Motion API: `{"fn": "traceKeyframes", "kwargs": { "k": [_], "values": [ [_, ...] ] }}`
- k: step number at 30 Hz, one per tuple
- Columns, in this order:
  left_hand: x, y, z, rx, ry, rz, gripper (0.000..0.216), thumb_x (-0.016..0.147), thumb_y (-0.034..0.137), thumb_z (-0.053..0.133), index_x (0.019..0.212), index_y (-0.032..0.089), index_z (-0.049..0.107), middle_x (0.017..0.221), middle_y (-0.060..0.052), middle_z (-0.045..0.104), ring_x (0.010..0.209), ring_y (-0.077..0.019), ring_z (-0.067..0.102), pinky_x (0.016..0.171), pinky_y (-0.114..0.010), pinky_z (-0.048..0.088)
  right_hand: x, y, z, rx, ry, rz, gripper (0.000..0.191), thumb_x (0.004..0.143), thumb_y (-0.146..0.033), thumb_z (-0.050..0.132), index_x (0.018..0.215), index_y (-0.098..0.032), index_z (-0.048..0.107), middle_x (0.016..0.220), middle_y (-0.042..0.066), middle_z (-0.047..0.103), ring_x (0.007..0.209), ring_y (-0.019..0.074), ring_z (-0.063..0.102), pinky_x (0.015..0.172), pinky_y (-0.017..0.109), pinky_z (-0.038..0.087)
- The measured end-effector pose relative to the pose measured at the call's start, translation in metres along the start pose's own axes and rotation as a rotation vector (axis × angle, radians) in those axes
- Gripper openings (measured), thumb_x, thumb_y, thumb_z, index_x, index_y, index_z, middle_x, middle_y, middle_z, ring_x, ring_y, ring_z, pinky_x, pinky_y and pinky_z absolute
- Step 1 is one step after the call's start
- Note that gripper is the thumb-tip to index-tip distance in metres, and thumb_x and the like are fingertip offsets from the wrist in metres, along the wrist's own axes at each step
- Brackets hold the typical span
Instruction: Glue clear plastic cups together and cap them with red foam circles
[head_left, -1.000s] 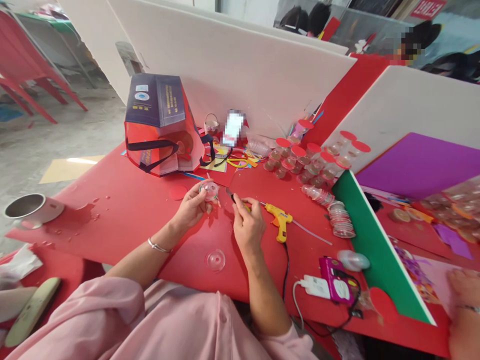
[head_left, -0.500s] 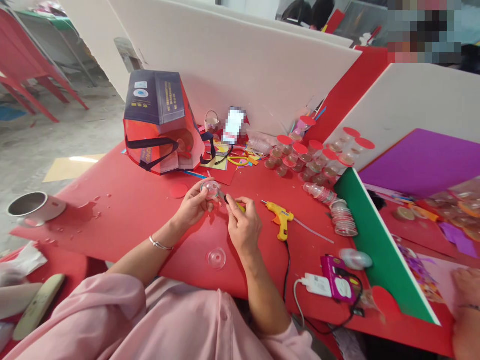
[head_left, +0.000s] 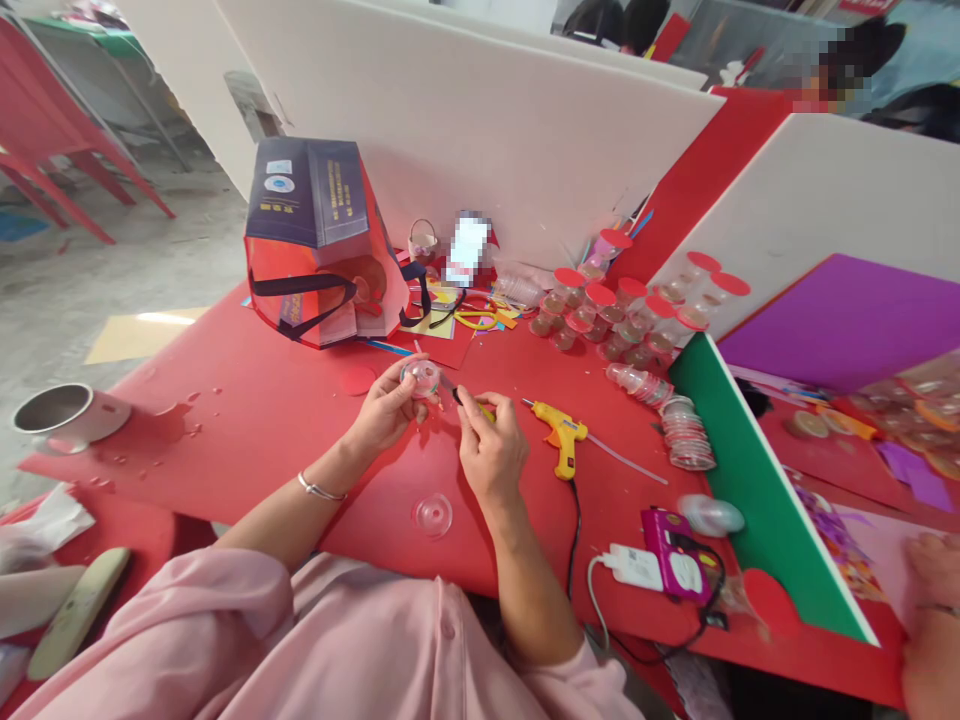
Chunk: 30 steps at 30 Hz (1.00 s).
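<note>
Between the fingers of my left hand (head_left: pixel 388 405) is a small clear plastic lid (head_left: pixel 421 377), held up over the red table and tilted towards me. My right hand (head_left: pixel 491 440) is wrapped round a slim utility knife (head_left: pixel 486 412) with a yellow and black handle. Its thin tip points left at the lid, a small gap apart; the fingers hide most of the handle. A second clear plastic lid (head_left: pixel 433 516) lies on the table below my hands. To the right of my right hand rests a yellow glue gun (head_left: pixel 561 437).
Clear cups with red discs (head_left: pixel 600 300) stand at the back right, near stacked lids (head_left: pixel 688 435). A large bag (head_left: pixel 322 245) and a phone (head_left: pixel 466 248) are at the back. A metal mug (head_left: pixel 71 415) sits left. A purple power box (head_left: pixel 675 555) with cords lies right, beside a green divider (head_left: pixel 772 490).
My right hand has drawn slightly to the right, taking the knife tip away from the lid. The left hand keeps the lid nearly in place, turned a little.
</note>
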<state>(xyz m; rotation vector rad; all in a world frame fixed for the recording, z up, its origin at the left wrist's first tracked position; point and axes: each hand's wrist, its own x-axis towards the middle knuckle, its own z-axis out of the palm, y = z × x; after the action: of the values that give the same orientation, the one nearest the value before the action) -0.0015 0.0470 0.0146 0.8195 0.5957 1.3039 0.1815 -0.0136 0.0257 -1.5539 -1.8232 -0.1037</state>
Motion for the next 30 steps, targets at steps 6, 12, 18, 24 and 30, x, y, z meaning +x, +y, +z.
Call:
{"fn": "traceKeyframes", "kwargs": {
  "k": [6,12,18,24,30],
  "values": [
    [0.003,-0.002,-0.004,0.001,0.015,0.008,0.050,0.089,0.036,0.079,0.133,0.021,0.062,0.119,-0.011,0.073,0.078,-0.0154,0.074,0.051,-0.020,0.056,-0.001,-0.006,0.000,0.047,-0.009,-0.026,0.034,0.105,-0.032,0.059,0.136,-0.040,0.068,0.114,0.005,0.067,0.098,0.0141,0.065,0.081,0.025,0.047],
    [0.001,-0.001,-0.001,0.005,0.002,0.011,0.053,0.087,0.039,0.081,0.132,0.018,0.062,0.111,-0.011,0.074,0.074,-0.0151,0.074,0.050,-0.019,0.054,0.000,0.001,0.002,0.008,0.015,0.024,0.035,0.103,-0.028,0.061,0.135,-0.040,0.069,0.114,0.005,0.067,0.094,0.0147,0.065,0.078,0.026,0.046],
    [0.001,-0.001,0.000,0.000,-0.003,0.012,0.052,0.088,0.037,0.080,0.133,0.018,0.062,0.113,-0.011,0.074,0.074,-0.0153,0.074,0.049,-0.019,0.054,0.001,0.004,0.002,0.055,0.056,-0.005,0.036,0.103,-0.028,0.062,0.136,-0.039,0.068,0.114,0.005,0.066,0.096,0.0134,0.066,0.078,0.024,0.047],
    [0.002,0.001,-0.004,-0.009,0.006,0.000,0.051,0.088,0.036,0.080,0.132,0.018,0.063,0.117,-0.012,0.074,0.074,-0.0149,0.073,0.050,-0.020,0.054,0.000,-0.006,0.000,0.073,0.054,-0.067,0.032,0.103,-0.030,0.061,0.133,-0.037,0.070,0.110,0.005,0.068,0.095,0.0131,0.066,0.079,0.024,0.048],
    [-0.001,0.002,0.000,0.013,-0.036,-0.017,0.055,0.086,0.042,0.082,0.129,0.013,0.065,0.102,-0.011,0.075,0.065,-0.0152,0.071,0.045,-0.021,0.053,0.002,0.005,0.002,0.012,0.092,-0.013,0.034,0.102,-0.027,0.063,0.133,-0.039,0.070,0.111,0.004,0.068,0.093,0.0137,0.066,0.076,0.025,0.047]
  ]
}}
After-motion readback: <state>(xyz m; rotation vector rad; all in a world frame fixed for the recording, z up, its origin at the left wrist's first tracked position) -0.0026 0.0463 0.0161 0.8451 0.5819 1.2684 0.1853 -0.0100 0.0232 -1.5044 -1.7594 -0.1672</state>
